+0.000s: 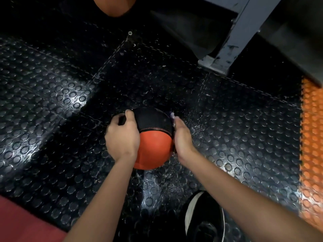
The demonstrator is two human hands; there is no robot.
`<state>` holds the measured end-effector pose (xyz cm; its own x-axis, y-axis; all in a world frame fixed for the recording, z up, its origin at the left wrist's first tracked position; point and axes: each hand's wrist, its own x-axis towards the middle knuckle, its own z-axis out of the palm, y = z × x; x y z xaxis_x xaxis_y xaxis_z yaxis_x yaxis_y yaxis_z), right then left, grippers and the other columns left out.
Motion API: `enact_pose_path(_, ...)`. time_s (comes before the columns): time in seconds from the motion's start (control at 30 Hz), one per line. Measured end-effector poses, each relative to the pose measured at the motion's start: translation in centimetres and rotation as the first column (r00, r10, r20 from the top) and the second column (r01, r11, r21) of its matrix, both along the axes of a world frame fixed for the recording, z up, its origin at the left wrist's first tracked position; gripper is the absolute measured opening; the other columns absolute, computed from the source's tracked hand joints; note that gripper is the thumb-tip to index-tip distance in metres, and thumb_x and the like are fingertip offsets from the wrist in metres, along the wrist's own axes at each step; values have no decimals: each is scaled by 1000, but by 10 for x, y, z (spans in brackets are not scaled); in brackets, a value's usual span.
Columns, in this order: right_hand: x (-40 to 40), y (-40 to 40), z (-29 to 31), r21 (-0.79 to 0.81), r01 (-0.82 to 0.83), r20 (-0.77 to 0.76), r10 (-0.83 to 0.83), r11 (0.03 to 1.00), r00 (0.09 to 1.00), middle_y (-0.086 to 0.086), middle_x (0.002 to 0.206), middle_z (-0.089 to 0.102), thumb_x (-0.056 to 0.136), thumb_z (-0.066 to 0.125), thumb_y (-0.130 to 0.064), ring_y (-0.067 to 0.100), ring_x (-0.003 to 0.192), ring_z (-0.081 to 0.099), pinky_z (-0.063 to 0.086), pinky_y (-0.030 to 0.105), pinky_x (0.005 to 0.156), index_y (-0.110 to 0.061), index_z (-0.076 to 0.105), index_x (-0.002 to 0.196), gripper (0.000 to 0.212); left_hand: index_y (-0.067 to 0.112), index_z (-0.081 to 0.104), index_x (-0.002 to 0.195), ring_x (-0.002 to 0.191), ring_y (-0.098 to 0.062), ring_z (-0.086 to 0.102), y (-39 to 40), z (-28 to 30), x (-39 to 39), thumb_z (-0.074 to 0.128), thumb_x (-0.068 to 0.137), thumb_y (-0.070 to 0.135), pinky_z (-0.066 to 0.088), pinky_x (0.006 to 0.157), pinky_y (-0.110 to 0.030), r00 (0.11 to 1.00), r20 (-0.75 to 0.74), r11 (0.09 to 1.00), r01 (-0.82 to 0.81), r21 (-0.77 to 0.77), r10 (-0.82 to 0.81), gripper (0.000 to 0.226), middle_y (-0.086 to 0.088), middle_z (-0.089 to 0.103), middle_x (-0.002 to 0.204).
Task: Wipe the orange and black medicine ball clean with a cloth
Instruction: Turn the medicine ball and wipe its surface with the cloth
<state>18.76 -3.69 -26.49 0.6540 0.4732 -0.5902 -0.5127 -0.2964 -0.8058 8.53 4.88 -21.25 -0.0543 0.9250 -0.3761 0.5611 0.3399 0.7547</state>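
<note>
Ball (154,137) on floor mat (52,102) at centre, left hand (122,135) and right hand (182,137) at its sides, cloth (172,117) between right hand and ball, shoe (204,217) nearer, post (232,35) far right.

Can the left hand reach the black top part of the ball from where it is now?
Probably yes: the left hand already grips the ball beside its black part, and nothing covers that part.

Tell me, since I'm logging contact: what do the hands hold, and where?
Left hand grips the ball on its left side; right hand presses a cloth against its right side.
</note>
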Motion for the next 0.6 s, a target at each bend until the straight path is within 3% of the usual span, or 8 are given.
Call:
enact_pose_path(0.07, -14, 2, 9, 83, -57, 330, 26, 995, 944, -14, 129, 65, 105, 42, -48, 6, 122, 58, 43, 33, 111, -53, 69, 108, 28, 29, 68, 133, 122, -34, 59, 2, 0, -2, 48, 100, 56, 42, 95, -40, 1000, 7, 1000, -9, 2, 9, 47, -10, 69, 130)
enact_pose_path(0.13, -21, -1, 11, 46, -159, 597, 100, 986, 796, -14, 136, 60, 108, 40, -45, 7, 130, 51, 37, 27, 111, -47, 67, 118, 29, 27, 67, 135, 122, -34, 59, 3, -1, -4, 48, 101, 54, 40, 92, -38, 1000, 14, 1000, -7, -1, 7, 48, -11, 69, 130)
enact_pose_path(0.2, -14, -3, 1, 1, -265, 658, 199, 964, 726, -13, 140, 56, 107, 39, -46, 9, 134, 48, 35, 27, 113, -37, 65, 129, 35, 27, 68, 133, 121, -34, 59, 3, -2, -5, 48, 101, 53, 37, 88, -36, 1000, 25, 1000, -7, 3, 7, 46, -11, 70, 128)
enact_pose_path(0.27, -3, -2, -6, 54, -271, 546, 199, 961, 814, -10, 135, 61, 107, 41, -44, 10, 130, 54, 40, 25, 109, -31, 66, 129, 36, 27, 68, 132, 120, -32, 59, 2, -3, -6, 48, 102, 53, 35, 86, -34, 999, 32, 1000, 3, 17, -3, 45, -10, 70, 127)
enact_pose_path(0.37, 15, 0, -5, 42, -162, 121, 156, 986, 980, -4, 111, 74, 109, 40, -42, 13, 109, 70, 52, 22, 91, -31, 68, 121, 33, 30, 69, 132, 121, -31, 59, -3, -4, -5, 48, 101, 54, 34, 87, -34, 999, 17, 997, 49, 53, -50, 44, -7, 70, 129)
enact_pose_path(0.5, 21, -9, 2, -121, -169, -218, 140, 978, 966, 1, 87, 76, 107, 40, -47, 20, 82, 68, 55, 35, 78, -31, 76, 87, 45, 31, 71, 129, 121, -27, 60, -1, -1, -5, 50, 102, 53, 35, 88, -30, 986, -7, 981, 167, 102, -167, 40, -4, 71, 128)
enact_pose_path(0.57, 17, -10, 5, -122, -118, -280, 80, 986, 957, 1, 69, 72, 107, 40, -43, 19, 67, 65, 50, 30, 66, -22, 73, 66, 56, 33, 71, 129, 122, -25, 60, 6, 0, -4, 51, 101, 55, 37, 90, -29, 964, -21, 959, 266, 100, -265, 41, -2, 72, 128)
enact_pose_path(0.6, 15, -10, 6, -124, -78, -282, 41, 989, 959, 0, 67, 70, 107, 40, -41, 19, 66, 64, 50, 29, 63, -22, 71, 69, 52, 34, 72, 128, 122, -25, 61, 11, 0, -3, 52, 100, 56, 39, 91, -29, 951, -26, 947, 308, 93, -307, 41, -2, 72, 126)
